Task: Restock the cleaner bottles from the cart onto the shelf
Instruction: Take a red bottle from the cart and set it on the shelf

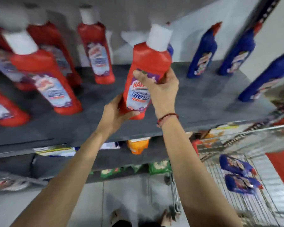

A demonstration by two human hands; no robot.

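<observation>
A red bottle (147, 74) is gripped by both hands. Its base is cupped by the left hand (116, 112), and its middle is wrapped by the right hand (161, 90). "CLEANER" is read on the label.

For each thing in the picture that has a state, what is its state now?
Held red bottle: capped, gripped by both hands, over the shelf.
Left hand: closed around its base.
Right hand: closed around its middle.
Shelf: partly stocked.
Blue bottles in the cart: lying down.
</observation>
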